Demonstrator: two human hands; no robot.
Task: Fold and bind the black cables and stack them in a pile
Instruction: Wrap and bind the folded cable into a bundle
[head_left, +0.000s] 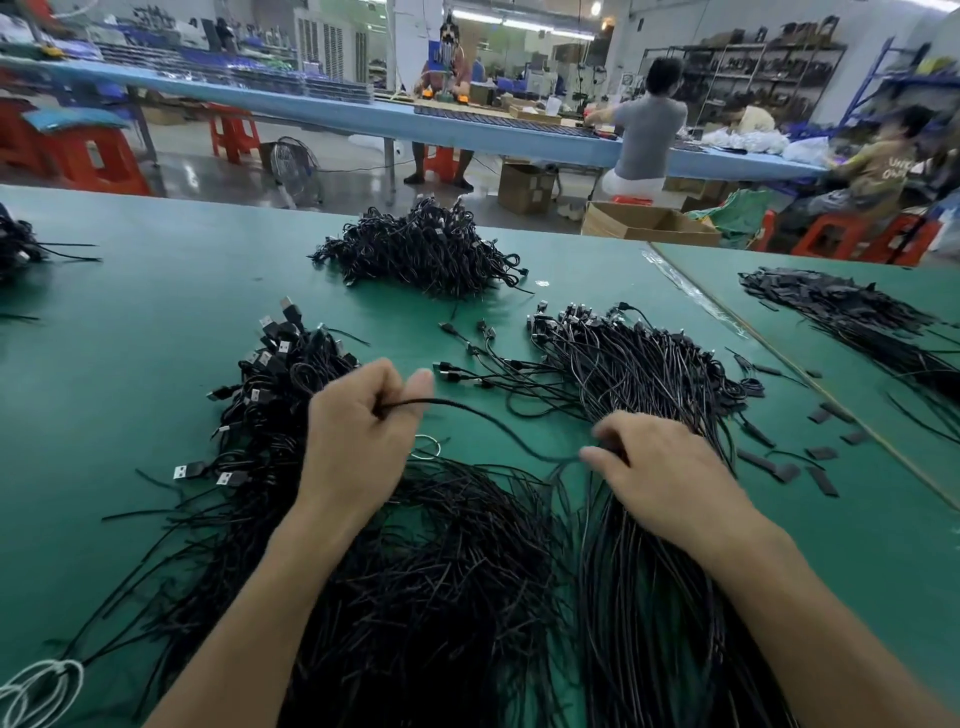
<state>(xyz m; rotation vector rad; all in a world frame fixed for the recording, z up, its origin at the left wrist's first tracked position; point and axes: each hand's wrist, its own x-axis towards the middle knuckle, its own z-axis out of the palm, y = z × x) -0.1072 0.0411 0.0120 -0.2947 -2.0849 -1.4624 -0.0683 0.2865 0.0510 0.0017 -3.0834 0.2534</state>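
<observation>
Pinched between thumb and curled fingers of left hand (363, 421): one black cable (483, 415). Far end nipped in the curled fingertips of right hand (660, 467), slightly blurred there. Hanging slack between the two, just above the green table (156, 291) and the loose cable heap (441, 571). More unbound strands with USB plugs (275, 364) at left; bound pile (426, 254) well beyond. Likely trouble: snagging neighbouring strands on the lift and dragging up a tangle; a lopsided fold from a slipping end.
</observation>
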